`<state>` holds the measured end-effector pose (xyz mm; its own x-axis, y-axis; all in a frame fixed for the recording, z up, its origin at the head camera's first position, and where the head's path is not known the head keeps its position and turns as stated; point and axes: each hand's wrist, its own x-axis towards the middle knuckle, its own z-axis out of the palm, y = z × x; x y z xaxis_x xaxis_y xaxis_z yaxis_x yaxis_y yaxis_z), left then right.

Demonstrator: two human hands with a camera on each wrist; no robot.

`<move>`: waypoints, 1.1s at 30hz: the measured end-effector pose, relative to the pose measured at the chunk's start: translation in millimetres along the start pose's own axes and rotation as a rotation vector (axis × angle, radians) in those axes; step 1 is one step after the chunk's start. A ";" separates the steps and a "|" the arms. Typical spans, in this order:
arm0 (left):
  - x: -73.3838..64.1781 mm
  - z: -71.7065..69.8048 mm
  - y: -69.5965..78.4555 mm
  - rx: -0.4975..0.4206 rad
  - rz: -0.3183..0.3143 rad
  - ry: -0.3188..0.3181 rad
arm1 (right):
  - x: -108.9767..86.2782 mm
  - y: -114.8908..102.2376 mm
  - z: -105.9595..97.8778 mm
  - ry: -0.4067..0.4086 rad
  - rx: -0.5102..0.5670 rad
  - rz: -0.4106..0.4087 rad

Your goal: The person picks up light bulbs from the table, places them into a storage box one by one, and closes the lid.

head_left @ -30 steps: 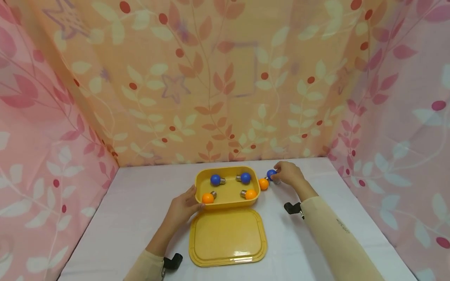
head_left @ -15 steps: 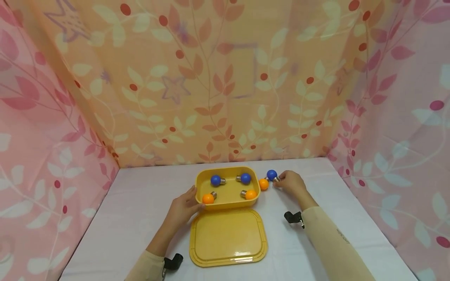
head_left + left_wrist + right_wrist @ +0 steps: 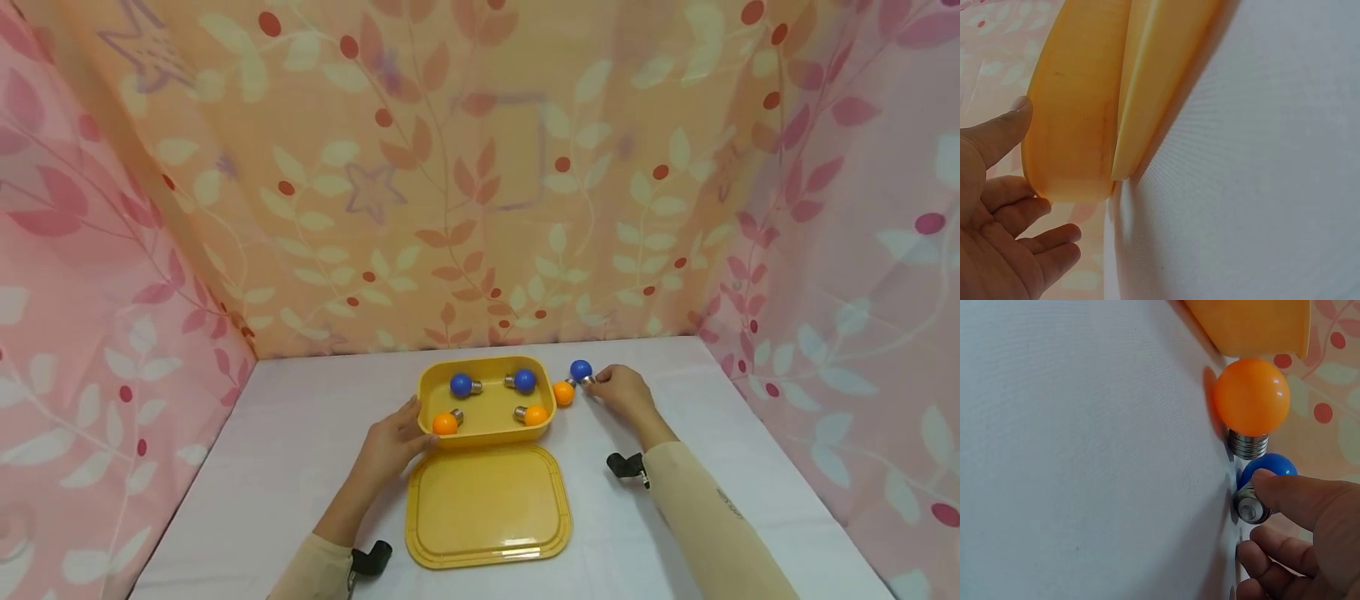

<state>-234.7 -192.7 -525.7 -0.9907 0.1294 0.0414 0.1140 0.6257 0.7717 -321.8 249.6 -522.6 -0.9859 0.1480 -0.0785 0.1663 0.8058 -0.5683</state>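
Observation:
A yellow plastic box (image 3: 487, 433) holds two blue bulbs along its back, the left blue bulb (image 3: 461, 385) and the right blue bulb (image 3: 525, 381). Two orange bulbs, the left orange bulb (image 3: 445, 423) and the right orange bulb (image 3: 536, 415), lie in its front corners. My left hand (image 3: 390, 446) grips the box's left end, thumb and fingers about the corner. On the table right of the box, my right hand (image 3: 626, 396) pinches a blue bulb (image 3: 581, 370) by its metal screw base. Beside that bulb lies another orange bulb (image 3: 1252, 397), base toward it.
A flat yellow lid (image 3: 487, 504) lies on the white tablecloth (image 3: 255, 467), right in front of the box. Flowered cloth (image 3: 450, 208) hangs behind and at both sides of the table. A black wrist mount sits at each cuff.
My right hand has slid from the blue bulb's globe down toward me, onto its metal base. The blue bulb has barely shifted. My left hand stays at the box.

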 end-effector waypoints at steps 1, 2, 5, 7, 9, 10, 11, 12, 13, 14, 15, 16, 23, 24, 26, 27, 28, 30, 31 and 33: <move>-0.2 0.8 -0.5 -0.004 -0.003 0.003 | -0.3 -0.4 0.5 -0.003 -0.010 0.004; -0.3 1.5 -1.1 -0.006 -0.001 0.007 | -0.3 -0.9 0.9 -0.001 -0.017 0.011; 0.0 4.0 -2.2 -0.012 0.010 0.016 | -1.3 -2.0 2.2 0.016 -0.045 0.024; 0.2 5.4 -2.2 -0.010 0.021 0.016 | -1.8 -2.2 3.0 0.028 -0.054 0.041; 0.2 6.1 -2.0 -0.006 0.021 0.013 | -2.0 -1.8 3.0 0.031 -0.050 0.056; 0.0 6.1 -1.9 -0.005 0.024 0.012 | -1.9 -1.4 3.0 0.033 -0.048 0.059; -0.3 5.9 -1.9 -0.004 0.019 0.013 | -1.5 -1.0 2.9 0.035 -0.045 0.060; -0.6 5.6 -1.5 -0.002 0.016 0.015 | -0.9 -0.6 2.7 0.038 -0.040 0.059; -0.9 5.1 -1.3 0.000 0.014 0.018 | -0.4 -0.4 2.2 0.042 -0.032 0.057; -1.3 4.6 -1.1 0.002 0.018 0.020 | 0.2 -0.1 1.5 0.048 -0.024 0.051; -1.6 4.0 -0.8 0.000 0.017 0.022 | 0.9 0.0 0.7 0.058 -0.018 0.049; -1.7 3.4 -0.3 0.000 0.016 0.023 | 1.4 0.1 -0.6 0.070 -0.014 0.045; -3.3 2.1 0.4 -0.005 0.009 0.007 | 3.5 -6.2 -17.5 0.113 0.050 -0.016; -3.1 2.0 0.6 -0.002 0.008 0.007 | 4.5 -7.7 -20.5 0.119 0.053 -0.040; -2.7 1.8 1.2 0.003 0.007 0.008 | 6.3 -11.5 -26.4 0.124 0.058 -0.084; -2.4 1.5 1.7 0.002 0.001 0.007 | 7.1 -13.4 -29.2 0.125 0.058 -0.107; -2.3 1.3 1.9 0.004 -0.003 0.007 | 7.5 -15.5 -31.8 0.125 0.059 -0.124; -2.3 0.8 2.1 0.009 -0.006 0.002 | 8.1 -19.9 -36.8 0.115 0.078 -0.150; -2.5 0.6 2.0 0.011 -0.007 0.000 | 8.3 -22.1 -38.9 0.106 0.088 -0.163; -2.7 0.4 1.4 0.012 -0.009 -0.004 | 9.4 -27.0 -43.2 0.086 0.116 -0.195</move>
<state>-231.8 -191.9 -525.0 -0.9914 0.1268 0.0324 0.1063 0.6357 0.7646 -334.6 254.0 -472.6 -0.9928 0.0488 0.1092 -0.0352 0.7533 -0.6568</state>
